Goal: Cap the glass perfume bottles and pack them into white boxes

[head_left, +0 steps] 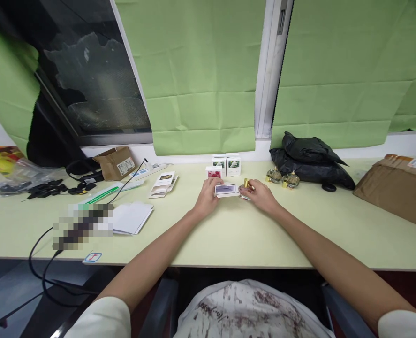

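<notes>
My left hand [208,195] grips a small white box [226,194] whose near end is open, showing a hollow inside. Just to its right, my right hand [262,195] holds a small glass perfume bottle [245,191] with a gold cap, close against the box's edge. Behind my hands stand closed white boxes [233,166] with flower pictures, and a white box with a pink flower print [214,172]. Two more glass bottles with gold caps [291,180] rest to the right of my right hand.
Flattened printed cartons [163,184] and white sheets [137,218] lie to the left. Black cables, a brown carton [116,163] and plastic bags are farther left. Black plastic bags [311,159] and a large cardboard box [397,188] sit at the right. The table's edge [243,267] is near my body.
</notes>
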Motion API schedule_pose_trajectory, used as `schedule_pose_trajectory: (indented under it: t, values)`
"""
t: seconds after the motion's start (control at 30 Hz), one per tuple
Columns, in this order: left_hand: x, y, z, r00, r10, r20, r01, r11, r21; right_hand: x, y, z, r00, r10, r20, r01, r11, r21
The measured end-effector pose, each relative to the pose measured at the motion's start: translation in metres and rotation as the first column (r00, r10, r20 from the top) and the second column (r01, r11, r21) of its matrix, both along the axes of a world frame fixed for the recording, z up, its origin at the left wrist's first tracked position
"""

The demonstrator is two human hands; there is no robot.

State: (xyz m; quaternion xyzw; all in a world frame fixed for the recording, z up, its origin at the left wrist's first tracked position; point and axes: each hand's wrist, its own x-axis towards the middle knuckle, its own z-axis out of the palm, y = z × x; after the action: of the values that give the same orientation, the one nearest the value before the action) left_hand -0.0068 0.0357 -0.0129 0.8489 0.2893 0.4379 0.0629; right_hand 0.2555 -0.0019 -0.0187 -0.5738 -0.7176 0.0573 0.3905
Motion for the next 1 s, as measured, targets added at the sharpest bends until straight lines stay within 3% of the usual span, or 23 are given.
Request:
schedule_pose_trajectory:
  t: [0.2,0.53,0.77,1.0]
  values:
    - [-0.002,0.001,0.0,0.999,-0.002,-0.04,0.001,1.0,-0.011,0.0,-0.001,0.001,0.999,-0.029,-0.023,0.029,0.999,0.015]
    - [-0.002,-0.001,0.001,0.994,0.044,-0.103,-0.045,0.999,-0.008,-0.015,-0.021,0.019,0.945,-0.007,-0.328,0.11,0.949,0.296]
    - [-0.001,-0.003,0.001,0.976,0.122,-0.179,-0.119,0.993,0.026,-0.035,-0.033,0.022,0.839,0.184,-0.512,-0.014,0.948,0.317]
    - [-0.001,-0.001,-0.001,0.984,0.11,-0.14,-0.108,0.994,0.022,-0.042,-0.044,0.025,0.891,0.289,-0.349,-0.176,0.931,0.321]
